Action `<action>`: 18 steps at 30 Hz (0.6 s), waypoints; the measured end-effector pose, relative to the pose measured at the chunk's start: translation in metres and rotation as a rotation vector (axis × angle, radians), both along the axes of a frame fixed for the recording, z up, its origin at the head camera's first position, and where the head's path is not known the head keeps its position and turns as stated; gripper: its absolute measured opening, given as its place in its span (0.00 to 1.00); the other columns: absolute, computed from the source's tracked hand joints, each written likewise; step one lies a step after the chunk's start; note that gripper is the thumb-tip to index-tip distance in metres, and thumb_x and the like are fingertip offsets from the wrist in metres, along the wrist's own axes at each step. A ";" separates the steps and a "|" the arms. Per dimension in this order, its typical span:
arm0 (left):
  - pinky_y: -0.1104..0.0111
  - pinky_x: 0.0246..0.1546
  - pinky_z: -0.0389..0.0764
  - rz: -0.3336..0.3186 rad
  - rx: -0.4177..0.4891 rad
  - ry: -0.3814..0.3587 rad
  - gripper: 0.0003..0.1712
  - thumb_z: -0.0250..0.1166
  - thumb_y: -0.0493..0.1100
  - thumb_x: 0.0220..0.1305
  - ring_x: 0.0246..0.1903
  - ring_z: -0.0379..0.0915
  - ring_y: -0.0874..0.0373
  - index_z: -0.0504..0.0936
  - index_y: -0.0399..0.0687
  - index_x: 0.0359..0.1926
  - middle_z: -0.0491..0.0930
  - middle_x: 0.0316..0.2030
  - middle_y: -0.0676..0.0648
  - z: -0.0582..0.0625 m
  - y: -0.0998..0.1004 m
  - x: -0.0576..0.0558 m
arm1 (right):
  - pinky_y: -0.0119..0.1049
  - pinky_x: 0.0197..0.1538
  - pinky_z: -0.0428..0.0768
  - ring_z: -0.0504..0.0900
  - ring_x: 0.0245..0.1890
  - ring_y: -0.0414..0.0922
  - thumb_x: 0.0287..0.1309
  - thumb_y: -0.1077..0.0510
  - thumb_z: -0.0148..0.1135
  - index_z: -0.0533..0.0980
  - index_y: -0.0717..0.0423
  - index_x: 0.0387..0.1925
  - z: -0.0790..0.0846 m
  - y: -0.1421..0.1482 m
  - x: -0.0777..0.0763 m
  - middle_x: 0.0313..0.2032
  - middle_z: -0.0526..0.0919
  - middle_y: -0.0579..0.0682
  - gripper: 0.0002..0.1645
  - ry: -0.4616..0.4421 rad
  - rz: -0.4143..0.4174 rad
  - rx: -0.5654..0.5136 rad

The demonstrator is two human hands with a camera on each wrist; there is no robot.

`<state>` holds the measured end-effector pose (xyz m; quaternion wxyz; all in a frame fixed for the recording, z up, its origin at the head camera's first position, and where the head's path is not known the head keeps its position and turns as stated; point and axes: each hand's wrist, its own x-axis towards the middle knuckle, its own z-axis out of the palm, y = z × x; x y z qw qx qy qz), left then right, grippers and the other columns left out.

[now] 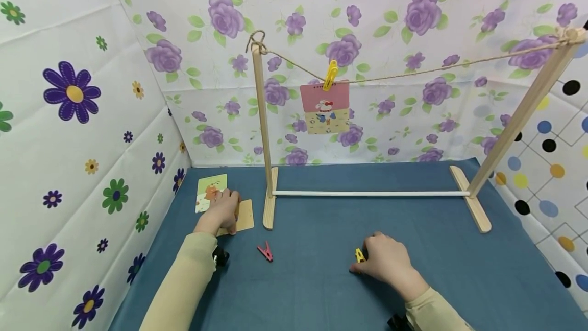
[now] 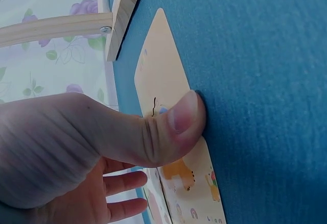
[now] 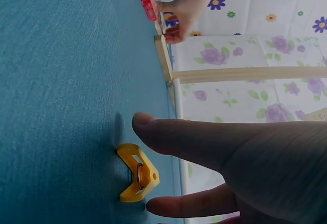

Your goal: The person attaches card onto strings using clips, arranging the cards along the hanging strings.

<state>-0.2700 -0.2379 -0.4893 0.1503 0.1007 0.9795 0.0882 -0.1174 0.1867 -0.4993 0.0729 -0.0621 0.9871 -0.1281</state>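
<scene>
At the left, my left hand [image 1: 222, 212] reaches over a tan picture card [image 1: 246, 214] lying on the blue cloth. In the left wrist view its thumb [image 2: 179, 127] rests on the edge of the tan card [image 2: 158, 76]; the other fingers are spread beyond, partly hidden. A yellow-green picture card [image 1: 206, 185] lies beside it, farther back. My right hand [image 1: 387, 262] is low over a yellow clothespin [image 1: 360, 255]. In the right wrist view, thumb and fingers stand apart on either side of the clothespin [image 3: 140, 175], which still lies on the cloth.
A wooden stand [image 1: 262, 116] holds a sagging string [image 1: 413, 72] between two posts. From it hangs a pink and tan card [image 1: 326, 111], clipped by a yellow clothespin [image 1: 329, 75]. A pink clothespin [image 1: 265, 252] lies between my hands. A white rod [image 1: 367, 194] joins the feet.
</scene>
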 end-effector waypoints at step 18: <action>0.36 0.69 0.61 0.037 0.041 0.002 0.51 0.89 0.28 0.38 0.59 0.62 0.34 0.70 0.40 0.63 0.69 0.59 0.31 -0.002 -0.002 0.002 | 0.49 0.30 0.81 0.74 0.27 0.46 0.42 0.34 0.88 0.85 0.56 0.38 -0.001 -0.001 0.002 0.33 0.76 0.52 0.35 -0.021 0.053 0.065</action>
